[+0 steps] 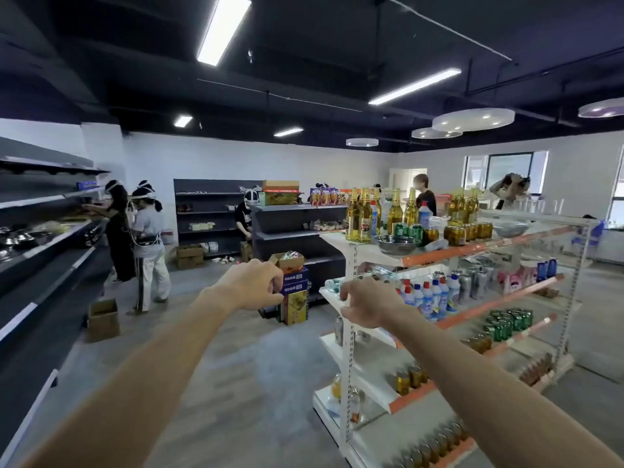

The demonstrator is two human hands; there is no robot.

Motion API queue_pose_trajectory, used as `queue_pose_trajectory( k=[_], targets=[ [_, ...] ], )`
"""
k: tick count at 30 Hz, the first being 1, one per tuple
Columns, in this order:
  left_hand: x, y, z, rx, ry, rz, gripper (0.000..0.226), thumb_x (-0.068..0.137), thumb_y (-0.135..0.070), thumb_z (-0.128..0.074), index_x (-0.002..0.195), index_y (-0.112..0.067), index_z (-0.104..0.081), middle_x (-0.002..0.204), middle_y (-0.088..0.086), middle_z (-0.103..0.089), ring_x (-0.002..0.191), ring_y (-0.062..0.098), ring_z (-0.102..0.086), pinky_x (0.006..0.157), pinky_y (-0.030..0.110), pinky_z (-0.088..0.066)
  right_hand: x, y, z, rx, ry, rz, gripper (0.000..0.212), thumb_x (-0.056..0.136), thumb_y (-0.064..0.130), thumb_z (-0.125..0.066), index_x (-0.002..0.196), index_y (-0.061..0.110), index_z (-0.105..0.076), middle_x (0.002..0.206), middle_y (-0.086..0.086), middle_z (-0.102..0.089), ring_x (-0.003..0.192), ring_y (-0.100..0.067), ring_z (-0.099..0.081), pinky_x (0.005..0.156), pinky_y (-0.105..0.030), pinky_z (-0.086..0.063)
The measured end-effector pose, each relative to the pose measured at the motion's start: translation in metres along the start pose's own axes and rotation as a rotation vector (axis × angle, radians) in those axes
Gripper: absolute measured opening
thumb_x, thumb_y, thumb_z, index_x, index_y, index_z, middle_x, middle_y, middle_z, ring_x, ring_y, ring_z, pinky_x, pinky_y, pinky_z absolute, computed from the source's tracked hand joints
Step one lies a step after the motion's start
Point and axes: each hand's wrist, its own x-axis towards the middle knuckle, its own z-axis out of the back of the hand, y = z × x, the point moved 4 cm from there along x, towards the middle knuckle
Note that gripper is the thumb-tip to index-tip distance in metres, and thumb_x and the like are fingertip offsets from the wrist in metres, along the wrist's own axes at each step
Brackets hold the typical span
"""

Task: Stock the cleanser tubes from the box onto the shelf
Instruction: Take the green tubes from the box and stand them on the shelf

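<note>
Both my arms reach forward in mid-air over the aisle floor. My left hand [251, 285] hangs with loosely curled fingers and holds nothing. My right hand [368, 304] droops with relaxed fingers, empty, in front of the end of the white shelf unit [351, 332]. An open cardboard box [287, 261] with colourful packets sits on a stack of cartons [295, 307] just beyond my left hand. Some pale items [332, 284] lie at the near end of the second shelf; I cannot tell if they are cleanser tubes.
The white unit carries amber bottles [359, 217], a metal bowl [396, 244], white-and-blue cleaner bottles [430, 297] and green cans [506, 324]. Dark shelving [47, 261] lines the left wall. Several people [148, 244] work there. An open carton [103, 319] stands on the floor.
</note>
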Motion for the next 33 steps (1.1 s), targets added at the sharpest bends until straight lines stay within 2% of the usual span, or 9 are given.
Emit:
queue_pose_trajectory(
  k=[4, 6, 15, 19, 24, 28, 30, 33],
  targets=[
    [0.059, 0.034, -0.028, 0.037, 0.031, 0.021, 0.006, 0.088, -0.037, -0.063, 0.089, -0.031, -0.062, 0.087, -0.013, -0.066, 0.086, 0.011, -0.062, 0.075, 0.031, -0.053, 0.073, -0.013, -0.030, 0.033, 0.002, 0.000, 0.022, 0.091, 0.029, -0.060, 0.112, 0.023, -0.065, 0.100, 0.000, -0.072, 0.093, -0.021, -0.066, 0.073, -0.032, -0.052],
    [0.098, 0.052, -0.040, 0.043, 0.029, 0.028, 0.008, 0.086, -0.037, -0.063, 0.090, -0.030, -0.065, 0.087, -0.013, -0.068, 0.085, 0.012, -0.063, 0.078, 0.034, -0.056, 0.116, -0.022, -0.042, 0.048, -0.021, 0.013, 0.021, 0.092, 0.031, -0.061, 0.111, 0.023, -0.065, 0.102, 0.000, -0.071, 0.092, -0.021, -0.065, 0.072, -0.030, -0.048],
    [0.276, 0.128, -0.066, 0.062, 0.039, 0.047, 0.014, 0.084, -0.037, -0.061, 0.096, -0.030, -0.065, 0.087, -0.011, -0.066, 0.082, 0.017, -0.064, 0.077, 0.038, -0.057, 0.326, -0.076, -0.072, 0.129, -0.013, 0.014, 0.025, 0.091, 0.036, -0.061, 0.113, 0.025, -0.063, 0.109, 0.003, -0.070, 0.092, -0.017, -0.063, 0.072, -0.030, -0.048],
    [0.330, 0.164, -0.095, 0.052, 0.059, 0.059, 0.018, 0.087, -0.035, -0.062, 0.101, -0.026, -0.066, 0.094, -0.008, -0.068, 0.088, 0.016, -0.061, 0.080, 0.037, -0.055, 0.394, -0.078, -0.098, 0.126, -0.003, 0.014, 0.024, 0.091, 0.035, -0.061, 0.113, 0.025, -0.064, 0.107, 0.003, -0.071, 0.094, -0.019, -0.066, 0.079, -0.034, -0.056],
    [0.401, 0.212, -0.126, 0.012, 0.026, 0.049, 0.013, 0.086, -0.038, -0.063, 0.095, -0.029, -0.066, 0.090, -0.010, -0.066, 0.085, 0.015, -0.061, 0.076, 0.035, -0.054, 0.473, -0.081, -0.133, 0.137, -0.023, -0.012, 0.022, 0.091, 0.036, -0.061, 0.109, 0.025, -0.065, 0.104, 0.003, -0.072, 0.093, -0.019, -0.066, 0.084, -0.036, -0.057],
    [0.464, 0.250, -0.153, -0.098, -0.051, -0.001, 0.008, 0.086, -0.041, -0.065, 0.091, -0.034, -0.063, 0.088, -0.012, -0.068, 0.082, 0.014, -0.064, 0.070, 0.033, -0.053, 0.532, -0.085, -0.163, 0.168, -0.051, -0.052, 0.021, 0.093, 0.038, -0.062, 0.110, 0.026, -0.064, 0.102, 0.004, -0.072, 0.088, -0.016, -0.066, 0.076, -0.030, -0.055],
    [0.496, 0.267, -0.169, -0.084, -0.075, -0.059, 0.013, 0.086, -0.043, -0.064, 0.095, -0.033, -0.064, 0.091, -0.012, -0.067, 0.083, 0.015, -0.062, 0.067, 0.030, -0.049, 0.561, -0.088, -0.179, 0.181, -0.097, -0.098, 0.020, 0.092, 0.040, -0.062, 0.109, 0.029, -0.064, 0.101, 0.006, -0.073, 0.088, -0.015, -0.067, 0.079, -0.033, -0.056],
    [0.548, 0.291, -0.188, -0.062, -0.086, -0.142, 0.020, 0.088, -0.044, -0.062, 0.103, -0.030, -0.065, 0.091, -0.013, -0.065, 0.084, 0.014, -0.060, 0.069, 0.029, -0.048, 0.607, -0.096, -0.200, 0.167, -0.122, -0.212, 0.018, 0.089, 0.041, -0.060, 0.103, 0.031, -0.064, 0.101, 0.009, -0.073, 0.089, -0.015, -0.067, 0.085, -0.038, -0.057]
  ],
)
